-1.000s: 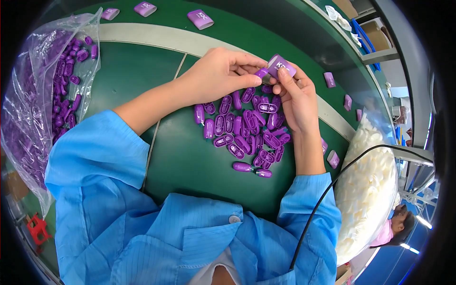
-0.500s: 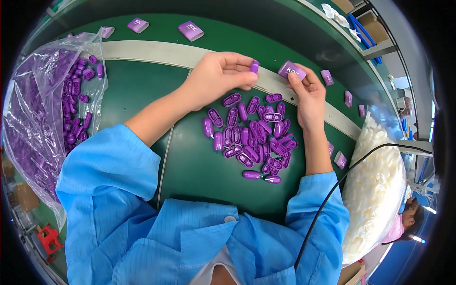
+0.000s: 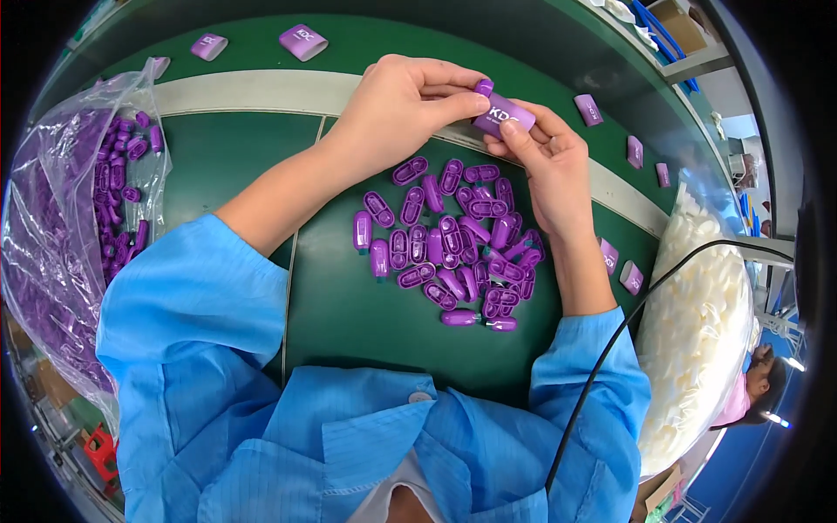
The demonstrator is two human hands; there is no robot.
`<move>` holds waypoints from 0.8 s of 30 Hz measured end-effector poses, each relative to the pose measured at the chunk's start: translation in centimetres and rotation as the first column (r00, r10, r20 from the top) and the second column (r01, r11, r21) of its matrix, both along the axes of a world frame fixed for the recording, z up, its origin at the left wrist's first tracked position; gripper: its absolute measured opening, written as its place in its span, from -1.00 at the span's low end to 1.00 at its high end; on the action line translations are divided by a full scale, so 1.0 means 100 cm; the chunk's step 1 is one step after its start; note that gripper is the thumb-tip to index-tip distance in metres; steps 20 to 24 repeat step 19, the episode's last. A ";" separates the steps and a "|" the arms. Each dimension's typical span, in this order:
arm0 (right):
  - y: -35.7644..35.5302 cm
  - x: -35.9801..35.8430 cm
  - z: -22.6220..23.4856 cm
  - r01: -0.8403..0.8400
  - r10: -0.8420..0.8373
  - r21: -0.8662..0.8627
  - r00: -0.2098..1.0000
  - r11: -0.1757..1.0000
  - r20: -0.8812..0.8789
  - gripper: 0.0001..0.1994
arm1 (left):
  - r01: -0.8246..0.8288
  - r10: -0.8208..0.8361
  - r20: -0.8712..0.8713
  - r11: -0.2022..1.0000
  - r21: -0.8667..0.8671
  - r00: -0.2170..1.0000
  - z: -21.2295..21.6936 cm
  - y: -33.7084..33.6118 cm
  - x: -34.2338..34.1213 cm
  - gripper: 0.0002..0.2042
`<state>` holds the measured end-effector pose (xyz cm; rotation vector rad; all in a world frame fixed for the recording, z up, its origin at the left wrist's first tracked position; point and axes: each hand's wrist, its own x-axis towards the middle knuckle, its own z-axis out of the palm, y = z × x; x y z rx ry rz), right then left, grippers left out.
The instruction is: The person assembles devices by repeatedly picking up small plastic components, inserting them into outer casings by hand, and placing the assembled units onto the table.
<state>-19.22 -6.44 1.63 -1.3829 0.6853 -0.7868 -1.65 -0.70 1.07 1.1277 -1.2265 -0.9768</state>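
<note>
My left hand [image 3: 384, 113] pinches a small purple oval cap [image 3: 484, 86] between thumb and fingers. My right hand [image 3: 554, 170] grips a flat, rounded purple case [image 3: 504, 114] with white print, its thumb across the front. Cap and case meet at the case's left end; whether the cap sits in it, I cannot tell. Just below both hands, a loose heap of purple oval caps [image 3: 450, 235] lies on the green tabletop [image 3: 366, 331], some showing hollow insides and others smooth backs.
Several purple cases [image 3: 303, 42] lie on the green belt [image 3: 392, 30] beyond the pale curved rail [image 3: 253, 91]. A clear bag of purple parts [image 3: 52, 235] stands at left, a bag of whitish parts [image 3: 693, 340] at right. A black cable [image 3: 593, 375] crosses my right sleeve. A person [image 3: 751, 383] sits far right.
My hands have come together, bringing the cap up against the case's left end. The right hand moved left with the case. Cases on the belt at the upper left have shifted left in view.
</note>
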 end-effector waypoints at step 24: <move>0.011 -0.004 0.002 -0.060 0.036 -0.265 0.995 0.962 -0.095 -0.72 | -0.100 0.368 0.612 0.899 -0.426 0.700 0.002 0.028 -0.009 -0.75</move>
